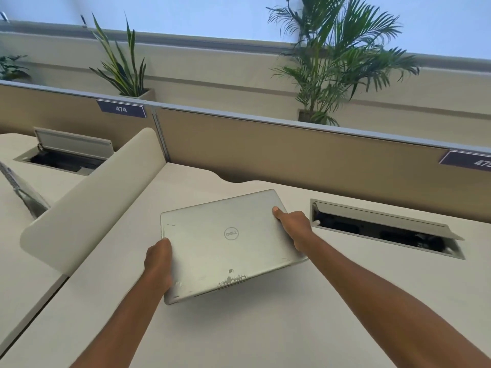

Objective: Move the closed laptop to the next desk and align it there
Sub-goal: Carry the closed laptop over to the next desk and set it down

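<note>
A closed silver laptop point(228, 245) with a round logo on its lid and scuffed paint along its near edge is held tilted over the white desk point(239, 335). Its near edge is raised off the surface and casts a shadow below. My left hand point(158, 261) grips the laptop's left edge, fingers underneath. At the far right corner my right hand point(295, 227) holds on, thumb lying on the lid.
A curved white divider point(90, 203) separates this desk from the neighbouring desk point(47, 181) on the left. Each desk has an open cable hatch point(385, 229), point(66, 155). Beige partition panels point(292, 155) numbered 474 and 475 run behind, with potted plants beyond.
</note>
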Action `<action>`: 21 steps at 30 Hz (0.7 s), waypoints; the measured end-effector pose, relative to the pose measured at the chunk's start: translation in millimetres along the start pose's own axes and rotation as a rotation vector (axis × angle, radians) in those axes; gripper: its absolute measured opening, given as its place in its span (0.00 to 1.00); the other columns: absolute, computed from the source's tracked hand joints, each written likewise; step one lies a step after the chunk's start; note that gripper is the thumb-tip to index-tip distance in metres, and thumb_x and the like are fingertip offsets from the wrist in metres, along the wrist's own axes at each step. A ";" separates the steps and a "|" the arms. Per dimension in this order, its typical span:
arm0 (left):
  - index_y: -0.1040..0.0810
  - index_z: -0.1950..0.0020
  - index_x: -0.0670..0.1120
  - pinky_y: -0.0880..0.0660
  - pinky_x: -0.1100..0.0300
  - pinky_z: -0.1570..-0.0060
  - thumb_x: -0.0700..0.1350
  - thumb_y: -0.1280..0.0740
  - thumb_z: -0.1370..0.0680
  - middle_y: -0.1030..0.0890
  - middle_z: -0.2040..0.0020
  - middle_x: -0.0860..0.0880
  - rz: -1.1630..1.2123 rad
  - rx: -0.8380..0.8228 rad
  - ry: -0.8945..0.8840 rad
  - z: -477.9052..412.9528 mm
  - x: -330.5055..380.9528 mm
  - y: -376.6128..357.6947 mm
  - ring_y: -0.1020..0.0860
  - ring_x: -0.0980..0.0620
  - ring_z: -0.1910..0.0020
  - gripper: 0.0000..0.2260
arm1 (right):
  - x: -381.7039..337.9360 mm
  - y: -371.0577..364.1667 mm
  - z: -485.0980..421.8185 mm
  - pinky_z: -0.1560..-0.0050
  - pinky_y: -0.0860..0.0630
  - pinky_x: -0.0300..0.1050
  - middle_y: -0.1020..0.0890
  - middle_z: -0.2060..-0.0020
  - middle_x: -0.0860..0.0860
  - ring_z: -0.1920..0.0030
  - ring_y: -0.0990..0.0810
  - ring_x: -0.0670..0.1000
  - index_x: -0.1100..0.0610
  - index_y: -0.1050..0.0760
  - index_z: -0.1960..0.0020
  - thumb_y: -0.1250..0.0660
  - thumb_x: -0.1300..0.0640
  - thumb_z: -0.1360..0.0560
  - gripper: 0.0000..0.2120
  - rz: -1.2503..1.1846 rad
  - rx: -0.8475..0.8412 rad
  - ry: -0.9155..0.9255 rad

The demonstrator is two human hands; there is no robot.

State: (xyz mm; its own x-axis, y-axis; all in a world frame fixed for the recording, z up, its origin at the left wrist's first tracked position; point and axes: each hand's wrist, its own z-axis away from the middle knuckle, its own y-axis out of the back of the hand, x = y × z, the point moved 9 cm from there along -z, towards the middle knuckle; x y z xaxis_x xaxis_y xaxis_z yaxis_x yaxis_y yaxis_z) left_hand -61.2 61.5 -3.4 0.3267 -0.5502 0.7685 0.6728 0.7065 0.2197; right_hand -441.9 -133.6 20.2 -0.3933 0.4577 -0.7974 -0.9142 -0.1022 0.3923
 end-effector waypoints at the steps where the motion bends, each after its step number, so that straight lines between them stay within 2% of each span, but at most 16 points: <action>1: 0.26 0.27 0.33 0.36 0.47 0.47 0.45 0.41 0.22 0.32 0.59 0.48 -0.003 -0.018 0.005 8.8 -3.5 -4.2 0.35 0.46 0.62 0.27 | 8.2 10.7 6.5 0.42 0.19 0.54 0.18 0.50 0.54 0.48 0.16 0.57 0.58 0.21 0.46 0.28 0.34 0.23 0.25 -0.008 0.005 -0.008; 2: 0.24 0.29 0.35 0.35 0.46 0.46 0.47 0.41 0.22 0.31 0.59 0.48 -0.003 -0.037 0.006 17.9 -6.8 -9.0 0.33 0.46 0.61 0.26 | 16.5 22.2 13.3 0.42 0.19 0.54 0.19 0.51 0.53 0.50 0.17 0.55 0.57 0.23 0.49 0.28 0.34 0.23 0.25 -0.017 0.016 -0.014; 4: 0.20 0.35 0.41 0.31 0.45 0.46 0.50 0.41 0.24 0.28 0.58 0.48 -0.019 -0.074 -0.003 38.0 -12.3 -18.8 0.30 0.44 0.60 0.22 | 32.6 45.9 27.2 0.44 0.20 0.52 0.19 0.47 0.52 0.48 0.17 0.55 0.57 0.26 0.48 0.28 0.34 0.23 0.25 -0.038 0.038 -0.022; 6: 0.22 0.44 0.45 0.29 0.45 0.47 0.52 0.41 0.25 0.27 0.57 0.48 -0.039 -0.105 -0.009 55.1 -20.0 -28.8 0.28 0.43 0.59 0.16 | 50.1 68.6 40.9 0.49 0.20 0.51 0.16 0.44 0.52 0.48 0.15 0.56 0.59 0.22 0.45 0.28 0.35 0.23 0.27 -0.054 0.056 -0.040; 8: 0.24 0.50 0.45 0.29 0.46 0.49 0.53 0.41 0.27 0.26 0.57 0.47 -0.063 -0.130 -0.013 69.0 -29.2 -38.9 0.28 0.43 0.59 0.14 | 68.4 91.5 54.0 0.56 0.22 0.49 0.14 0.47 0.54 0.51 0.15 0.55 0.59 0.19 0.47 0.28 0.35 0.23 0.26 -0.062 0.077 -0.059; 10: 0.25 0.53 0.46 0.31 0.48 0.51 0.54 0.41 0.28 0.26 0.57 0.47 -0.086 -0.155 -0.020 83.6 -39.1 -49.5 0.28 0.42 0.59 0.14 | 87.2 114.0 67.0 0.57 0.23 0.49 0.13 0.49 0.55 0.52 0.14 0.56 0.60 0.19 0.48 0.29 0.34 0.23 0.27 -0.069 0.096 -0.077; 13: 0.23 0.46 0.44 0.29 0.47 0.47 0.58 0.40 0.24 0.20 0.48 0.41 -0.117 -0.186 -0.041 104.0 -55.2 -66.8 0.25 0.40 0.52 0.19 | 115.7 144.8 85.5 0.56 0.23 0.49 0.14 0.50 0.55 0.51 0.15 0.56 0.60 0.19 0.48 0.30 0.33 0.22 0.28 -0.068 0.123 -0.111; 16: 0.20 0.41 0.40 0.29 0.49 0.49 0.55 0.40 0.18 0.18 0.34 0.33 -0.150 -0.188 -0.068 124.9 -71.3 -81.9 0.25 0.41 0.53 0.19 | 143.7 172.6 101.4 0.58 0.25 0.49 0.15 0.51 0.55 0.53 0.17 0.55 0.59 0.22 0.51 0.31 0.32 0.22 0.28 -0.064 0.153 -0.133; 19: 0.21 0.35 0.38 0.28 0.49 0.49 0.55 0.40 0.16 0.18 0.33 0.33 -0.164 -0.221 -0.066 144.8 -90.1 -98.3 0.25 0.41 0.52 0.22 | 169.6 198.3 115.3 0.56 0.26 0.50 0.16 0.50 0.56 0.52 0.18 0.56 0.60 0.22 0.51 0.31 0.32 0.22 0.28 -0.061 0.180 -0.155; 21: 0.21 0.30 0.39 0.23 0.44 0.42 0.55 0.40 0.16 0.18 0.32 0.35 -0.177 -0.233 -0.057 159.6 -99.9 -107.0 0.22 0.38 0.47 0.24 | 186.1 213.5 123.6 0.56 0.26 0.49 0.16 0.49 0.55 0.52 0.18 0.55 0.60 0.22 0.50 0.31 0.33 0.21 0.28 -0.066 0.194 -0.169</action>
State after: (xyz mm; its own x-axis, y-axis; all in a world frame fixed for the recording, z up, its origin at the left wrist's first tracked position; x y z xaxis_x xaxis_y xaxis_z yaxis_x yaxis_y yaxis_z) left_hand -271.7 111.9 -7.8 0.1570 -0.6251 0.7646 0.8526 0.4765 0.2146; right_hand -698.1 38.9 12.3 -0.2966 0.6004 -0.7427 -0.8948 0.0970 0.4358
